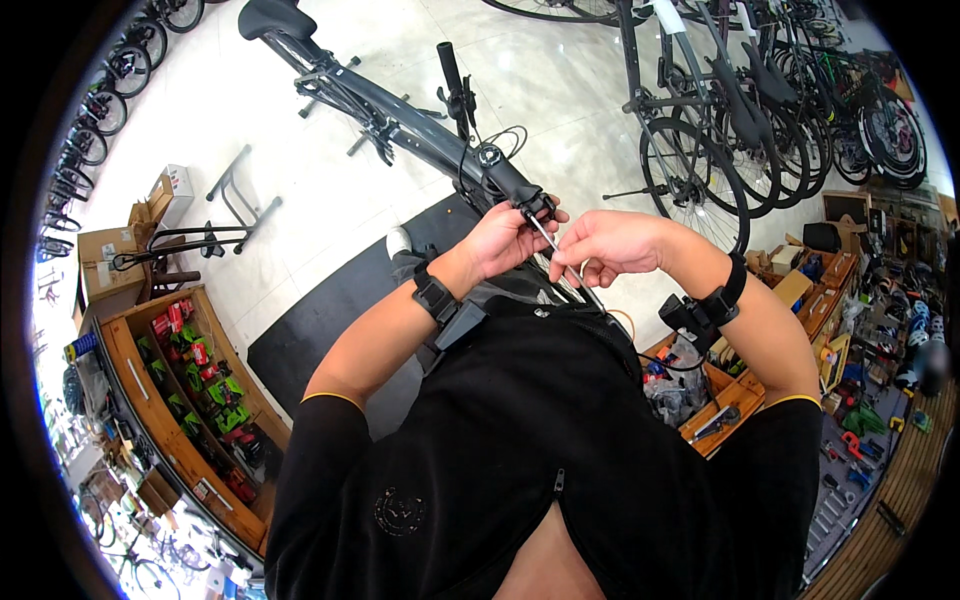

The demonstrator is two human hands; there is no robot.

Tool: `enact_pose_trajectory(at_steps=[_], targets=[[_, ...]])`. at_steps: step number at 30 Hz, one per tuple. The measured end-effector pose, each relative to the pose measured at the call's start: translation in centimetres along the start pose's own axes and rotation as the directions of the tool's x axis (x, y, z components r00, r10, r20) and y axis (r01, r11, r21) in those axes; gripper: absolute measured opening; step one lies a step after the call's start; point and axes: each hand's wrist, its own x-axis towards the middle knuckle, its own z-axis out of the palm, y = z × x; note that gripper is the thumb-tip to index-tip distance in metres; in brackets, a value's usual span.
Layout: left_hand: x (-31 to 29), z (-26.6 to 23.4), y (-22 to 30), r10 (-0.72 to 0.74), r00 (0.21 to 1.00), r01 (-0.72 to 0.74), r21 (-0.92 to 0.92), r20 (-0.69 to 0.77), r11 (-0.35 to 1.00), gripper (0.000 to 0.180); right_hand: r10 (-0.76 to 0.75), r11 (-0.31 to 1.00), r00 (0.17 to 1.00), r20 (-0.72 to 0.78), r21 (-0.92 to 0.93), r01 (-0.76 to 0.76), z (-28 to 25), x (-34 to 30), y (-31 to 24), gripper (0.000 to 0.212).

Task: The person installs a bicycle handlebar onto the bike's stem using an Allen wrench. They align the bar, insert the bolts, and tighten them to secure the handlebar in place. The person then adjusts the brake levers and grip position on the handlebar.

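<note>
Curls the left hand (500,240) against the front of a black tubular bicycle stem (514,181), likely for steadiness; pinches a slim silvery metal rod (541,230) with the right hand (615,243).

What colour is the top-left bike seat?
The bike seat is black, shown best in the head view.
</note>
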Motion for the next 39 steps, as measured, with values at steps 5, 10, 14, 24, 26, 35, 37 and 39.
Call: enact_pose_trajectory(at_steps=[5,10,14,24,26,35,37,39], targets=[[-0.2,0.5,0.2,-0.008,1.0,0.008,0.016,-0.009,1.0,0.028,-0.05,0.985,0.999,-0.012,-0.167,0.048,-1.8,1.6,1.6,0.024],[-0.4,0.3,0.3,-0.001,1.0,0.001,0.015,-0.001,1.0,0.027,0.001,0.995,1.0,0.004,-0.104,-0.001,-1.6,1.1,1.1,0.022],[-0.6,0.7,0.4,-0.002,1.0,0.002,0.024,-0.016,1.0,0.026,-0.057,0.998,0.995,0.086,-0.026,0.059,-1.8,0.7,1.1,0.021],[-0.6,0.7,0.5,0.004,1.0,-0.004,0.001,-0.003,1.0,0.017,-0.043,0.999,0.999,0.022,-0.006,0.043,-0.5,0.4,0.5,0.022],[-0.8,0.8,0.6,0.004,1.0,-0.004,0.003,-0.002,1.0,0.017,-0.052,0.998,0.998,0.038,0.031,0.051,-0.5,0.3,0.5,0.024],[-0.6,0.6,0.5,-0.007,1.0,0.007,-0.007,0.007,1.0,0.015,-0.03,0.998,0.999,0.015,-0.049,0.031,-1.8,1.1,1.5,0.025],[-0.4,0.4,0.4,-0.006,1.0,0.006,-0.01,0.03,1.0,0.015,-0.028,1.0,0.998,0.061,-0.007,0.029,-1.6,0.5,1.3,0.025],[-0.3,0.2,0.3,-0.004,0.999,0.004,-0.006,0.048,1.0,0.018,-0.05,0.999,0.997,0.066,-0.007,0.051,-1.5,0.7,1.4,0.025]])
